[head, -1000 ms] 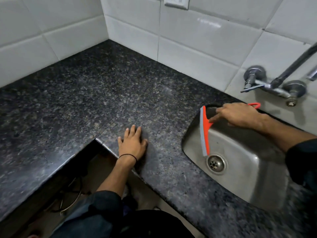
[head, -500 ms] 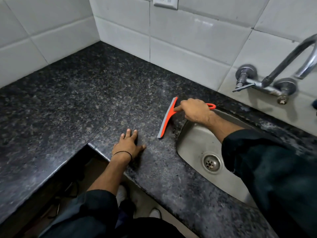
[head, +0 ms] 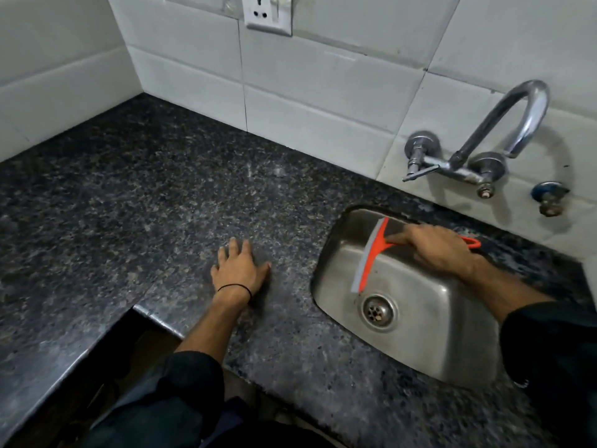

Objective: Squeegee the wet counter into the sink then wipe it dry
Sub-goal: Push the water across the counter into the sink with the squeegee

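My right hand [head: 437,248] grips the handle of an orange squeegee [head: 371,257] with a grey rubber blade. The blade hangs over the steel sink [head: 420,337], from the sink's back left corner down toward the drain [head: 378,310]. My left hand [head: 240,270] lies flat, palm down and fingers apart, on the dark speckled granite counter [head: 145,205], just left of the sink. A black band circles that wrist. The counter looks dull with faint streaks near the back wall.
A chrome wall tap [head: 478,150] arches above the sink's back edge, and a small blue valve [head: 549,197] sits to its right. White tiles with a socket [head: 268,14] back the counter. The counter's front has a notch [head: 139,310] with dark open space below.
My right hand has drawn the squeegee from the counter left of the sink rightward over the rim, so the blade is now above the basin. My left hand has stayed put.
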Demonstrator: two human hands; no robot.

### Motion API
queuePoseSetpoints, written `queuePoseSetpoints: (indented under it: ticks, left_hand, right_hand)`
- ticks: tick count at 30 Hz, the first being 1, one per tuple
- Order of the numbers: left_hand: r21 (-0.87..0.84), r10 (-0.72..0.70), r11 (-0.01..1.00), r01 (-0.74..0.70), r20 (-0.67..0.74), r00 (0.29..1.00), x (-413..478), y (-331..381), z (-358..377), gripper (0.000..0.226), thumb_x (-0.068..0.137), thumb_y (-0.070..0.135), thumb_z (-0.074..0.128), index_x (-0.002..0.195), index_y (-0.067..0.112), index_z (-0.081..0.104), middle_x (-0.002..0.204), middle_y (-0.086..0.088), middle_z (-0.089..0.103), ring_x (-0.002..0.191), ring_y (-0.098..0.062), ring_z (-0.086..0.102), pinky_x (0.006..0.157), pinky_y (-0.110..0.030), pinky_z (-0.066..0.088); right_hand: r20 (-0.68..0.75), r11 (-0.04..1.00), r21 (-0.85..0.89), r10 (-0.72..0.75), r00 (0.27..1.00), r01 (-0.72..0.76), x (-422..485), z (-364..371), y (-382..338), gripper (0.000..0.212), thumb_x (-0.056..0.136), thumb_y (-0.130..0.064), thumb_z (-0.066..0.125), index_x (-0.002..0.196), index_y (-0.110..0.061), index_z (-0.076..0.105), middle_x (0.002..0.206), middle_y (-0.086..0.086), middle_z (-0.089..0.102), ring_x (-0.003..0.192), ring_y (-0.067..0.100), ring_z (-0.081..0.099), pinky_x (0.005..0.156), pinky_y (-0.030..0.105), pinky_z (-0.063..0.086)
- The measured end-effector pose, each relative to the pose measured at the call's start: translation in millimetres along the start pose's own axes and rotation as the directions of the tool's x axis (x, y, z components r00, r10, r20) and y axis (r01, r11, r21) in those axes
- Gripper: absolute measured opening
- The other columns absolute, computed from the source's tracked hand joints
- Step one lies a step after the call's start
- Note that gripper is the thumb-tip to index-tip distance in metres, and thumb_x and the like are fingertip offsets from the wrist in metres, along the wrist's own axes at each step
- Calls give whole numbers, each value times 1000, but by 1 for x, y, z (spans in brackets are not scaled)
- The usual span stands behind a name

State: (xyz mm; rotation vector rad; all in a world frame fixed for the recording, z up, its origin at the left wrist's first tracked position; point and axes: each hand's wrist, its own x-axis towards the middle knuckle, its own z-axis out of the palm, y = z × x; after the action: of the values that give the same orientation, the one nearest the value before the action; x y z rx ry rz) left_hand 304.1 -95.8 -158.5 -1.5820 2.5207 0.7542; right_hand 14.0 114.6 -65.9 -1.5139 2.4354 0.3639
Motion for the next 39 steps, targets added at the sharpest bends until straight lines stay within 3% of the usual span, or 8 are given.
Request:
queuePoseSetpoints:
  ticks: [10,16,20,24,29,33,35,39]
  left_hand:
    - [78,-106,992,95,163,981,77,-9,-42,156,48,85,70,152,16,-23,158,-7,-32,148,-28,-24,118,-57,-3]
    - [-1,-58,998,59,185,981,98,-14,-32,160,39,94,61,148,24,-32,155,2,-40,146,-23,-31,117,-56,-11]
    - [9,-72,997,71,164,984,108,-25,-31,158,40,94,60,149,24,-31,156,1,-38,146,-22,-30,116,-56,-12]
    - [-9,-66,998,68,148,987,105,-31,-26,156,45,89,65,150,22,-28,157,0,-36,147,-22,-28,116,-56,-12]
    - [3,-129,991,131,172,977,104,-31,-33,155,50,79,74,152,16,-24,158,-7,-33,148,-29,-24,117,-56,-8]
    - [49,-64,997,56,169,984,105,-21,-41,135,68,57,80,155,18,-15,161,-6,-25,150,-28,-18,117,-59,-7]
    - [55,87,994,-94,119,989,106,-2,-38,106,82,49,71,157,20,1,165,-5,-11,151,-28,-12,118,-61,-5]
    - [-82,348,936,-342,80,934,98,51,-22,59,92,44,56,144,20,42,155,-4,35,149,-26,16,117,-56,16]
  right_hand:
    - [-225,973,-103,-225,948,206,124,-79,-110,71,86,-1,48,143,-41,47,119,7,54,112,32,50,88,44,39]
    - [-176,939,-195,-318,931,284,232,-118,-174,66,89,-2,51,143,-39,48,129,7,53,122,33,47,92,45,39]
    - [-142,963,-93,-265,954,254,252,-99,-188,60,89,-5,48,139,-36,54,127,10,58,118,35,54,91,44,42]
    - [-87,974,-70,-219,972,214,217,-55,-147,64,83,-10,55,140,-38,50,113,8,59,106,35,61,84,45,46]
    - [73,988,-118,-91,993,99,143,-40,-61,79,79,-8,56,144,-49,41,121,3,55,108,32,61,86,44,46]
    - [110,979,-200,-4,994,26,93,-34,-25,56,95,-24,48,137,-61,43,131,-6,59,111,23,63,89,36,48]
    - [142,977,-214,51,989,-20,73,-22,-20,66,89,-17,53,138,-59,43,131,-7,58,114,21,61,89,35,48]
    - [237,971,34,224,945,-238,45,6,-18,77,75,-10,53,136,-57,46,124,-4,59,117,23,59,92,35,49]
